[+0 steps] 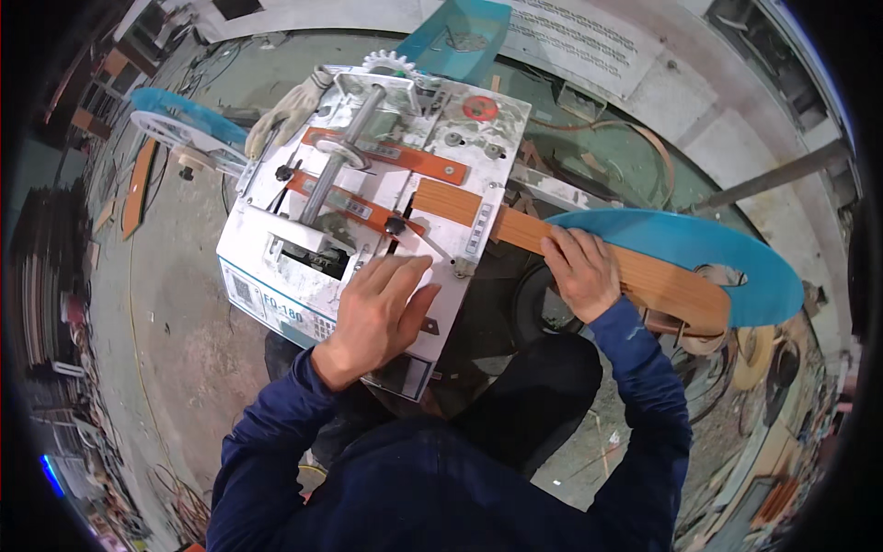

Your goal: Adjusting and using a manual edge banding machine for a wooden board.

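A wood-grain strip, orange-brown, runs from beside a blue disc on the right onto the bed of a white machine. My right hand is closed over the strip between disc and machine, its fingers bent across the band. The thumb's grip underneath is hidden. My left hand hovers over or rests on the machine's near part, beside a black knob. Its thumb stands apart from the fingers and nothing shows in it. Orange guide bars and a metal roller shaft lie beyond it.
A work glove hangs on the machine's far left corner. A red button sits at its far right. Beyond stands a blue tray. Another blue disc is at left, and scraps litter the floor.
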Demonstrator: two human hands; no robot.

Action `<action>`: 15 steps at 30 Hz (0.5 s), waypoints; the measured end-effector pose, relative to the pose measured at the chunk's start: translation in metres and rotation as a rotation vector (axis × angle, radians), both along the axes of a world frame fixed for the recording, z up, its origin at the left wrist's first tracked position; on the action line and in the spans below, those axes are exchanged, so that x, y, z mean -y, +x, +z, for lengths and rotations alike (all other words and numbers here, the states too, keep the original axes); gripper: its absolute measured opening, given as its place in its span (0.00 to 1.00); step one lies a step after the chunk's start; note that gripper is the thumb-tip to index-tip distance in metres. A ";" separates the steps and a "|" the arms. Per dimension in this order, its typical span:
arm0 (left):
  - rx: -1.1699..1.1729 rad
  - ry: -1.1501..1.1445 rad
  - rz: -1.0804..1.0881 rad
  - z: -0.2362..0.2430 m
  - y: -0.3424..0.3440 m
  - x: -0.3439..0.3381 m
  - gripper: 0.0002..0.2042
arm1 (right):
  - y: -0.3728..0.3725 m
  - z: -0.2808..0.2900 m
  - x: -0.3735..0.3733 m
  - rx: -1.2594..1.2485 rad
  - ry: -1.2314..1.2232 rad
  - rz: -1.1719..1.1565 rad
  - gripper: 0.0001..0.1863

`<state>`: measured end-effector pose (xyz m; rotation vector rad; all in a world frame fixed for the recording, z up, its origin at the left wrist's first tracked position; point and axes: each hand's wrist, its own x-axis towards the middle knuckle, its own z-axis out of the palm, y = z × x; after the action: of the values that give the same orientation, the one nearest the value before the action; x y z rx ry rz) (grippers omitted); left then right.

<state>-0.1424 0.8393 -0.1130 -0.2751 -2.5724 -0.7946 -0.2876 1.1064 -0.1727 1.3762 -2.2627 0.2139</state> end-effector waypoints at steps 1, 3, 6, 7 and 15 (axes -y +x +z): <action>-0.065 -0.076 0.006 0.004 -0.008 0.003 0.15 | -0.001 -0.002 0.004 -0.011 0.008 0.014 0.18; -0.094 -0.178 0.053 0.004 -0.031 0.004 0.13 | 0.000 -0.003 0.008 0.061 0.002 0.002 0.18; -0.016 -0.469 0.074 -0.010 -0.074 0.004 0.10 | 0.002 -0.009 0.009 0.064 0.020 -0.002 0.20; -0.025 -0.465 0.088 -0.015 -0.086 0.004 0.10 | 0.002 -0.010 0.011 0.079 0.003 -0.006 0.20; 0.121 -0.725 -0.239 -0.025 -0.128 0.007 0.12 | 0.003 -0.012 0.014 0.075 -0.060 0.007 0.16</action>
<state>-0.2699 0.8320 -0.1379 -0.7775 -2.8839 0.0940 -0.2850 1.0923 -0.1846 1.3668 -2.2933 0.3389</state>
